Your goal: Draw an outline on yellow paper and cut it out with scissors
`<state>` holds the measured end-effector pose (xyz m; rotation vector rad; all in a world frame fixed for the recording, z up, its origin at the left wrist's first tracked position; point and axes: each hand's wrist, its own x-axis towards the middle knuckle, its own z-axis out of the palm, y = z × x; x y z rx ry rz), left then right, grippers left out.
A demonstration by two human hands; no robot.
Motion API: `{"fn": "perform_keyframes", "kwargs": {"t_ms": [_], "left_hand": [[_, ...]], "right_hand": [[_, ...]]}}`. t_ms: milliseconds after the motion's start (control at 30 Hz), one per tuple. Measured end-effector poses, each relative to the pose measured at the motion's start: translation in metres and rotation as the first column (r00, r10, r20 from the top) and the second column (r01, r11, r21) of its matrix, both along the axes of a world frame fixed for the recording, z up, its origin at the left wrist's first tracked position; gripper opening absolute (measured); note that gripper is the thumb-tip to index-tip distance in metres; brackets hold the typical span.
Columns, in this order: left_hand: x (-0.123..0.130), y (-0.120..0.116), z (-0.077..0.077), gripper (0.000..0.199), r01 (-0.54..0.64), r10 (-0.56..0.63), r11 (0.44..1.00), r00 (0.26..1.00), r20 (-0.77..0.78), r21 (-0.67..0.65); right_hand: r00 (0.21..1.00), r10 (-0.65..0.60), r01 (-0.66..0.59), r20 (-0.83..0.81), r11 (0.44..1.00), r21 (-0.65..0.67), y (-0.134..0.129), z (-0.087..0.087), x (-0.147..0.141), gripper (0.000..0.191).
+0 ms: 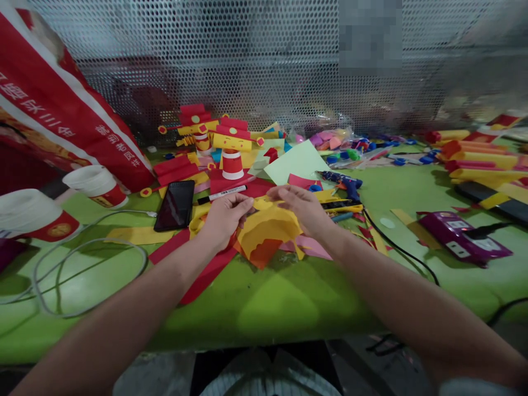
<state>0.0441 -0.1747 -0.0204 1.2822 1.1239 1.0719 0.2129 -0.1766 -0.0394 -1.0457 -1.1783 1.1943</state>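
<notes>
Near the middle of the green table (284,302), my left hand (227,215) pinches the left end of a small piece of yellow paper (264,204). My right hand (300,204) has its fingers bent together at the other end of that piece. Below both hands lies a larger yellow sheet (270,228) with a ragged edge, over an orange piece (264,253). Red paper (208,278) sticks out to the lower left. Just behind the hands are a marker (223,194) and a red paper cup figure (233,159) with a yellow face.
A black phone (175,205), white cable (144,256) and stacked paper cups (97,186) lie left. A blue glue gun (346,182) rests right of the hands, its black cord trailing right. Farther right sits a purple power strip (462,237). Perforated metal (247,66) stands behind.
</notes>
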Motion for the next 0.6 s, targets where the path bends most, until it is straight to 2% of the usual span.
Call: {"fn": "perform_keyframes", "kwargs": {"t_ms": [133, 300, 333, 400, 500, 600], "left_hand": [[0.003, -0.001, -0.004, 0.013, -0.024, 0.024, 1.0, 1.0, 0.017, 0.011], [-0.004, 0.004, 0.002, 0.015, 0.013, -0.01, 0.998, 0.998, -0.06, 0.065], [-0.008, 0.009, 0.004, 0.016, -0.008, 0.016, 0.995, 0.996, -0.088, 0.097], [-0.017, 0.025, 0.009, 0.01, -0.125, 0.15, 0.975, 0.98, -0.129, 0.182], [-0.03, 0.058, 0.011, 0.009, -0.312, 0.357, 0.913, 0.923, -0.143, 0.263], [-0.034, 0.09, 0.005, 0.017, -0.351, 0.41, 0.898, 0.886, -0.216, 0.265]], "right_hand": [[0.994, 0.042, -0.035, 0.105, 0.997, -0.071, -0.005, -0.004, -0.008, 0.03], [0.991, -0.032, 0.035, 0.131, 0.999, -0.018, 0.003, -0.004, -0.007, 0.022], [0.991, -0.046, 0.048, 0.128, 0.999, -0.019, 0.009, -0.001, -0.006, 0.02], [0.989, -0.076, 0.081, 0.127, 0.996, -0.038, 0.022, 0.009, -0.005, 0.016], [0.985, -0.094, 0.1, 0.146, 0.994, -0.033, 0.047, 0.026, -0.012, 0.01], [0.97, -0.106, 0.114, 0.217, 0.993, -0.027, 0.075, 0.03, -0.025, 0.01]]}}
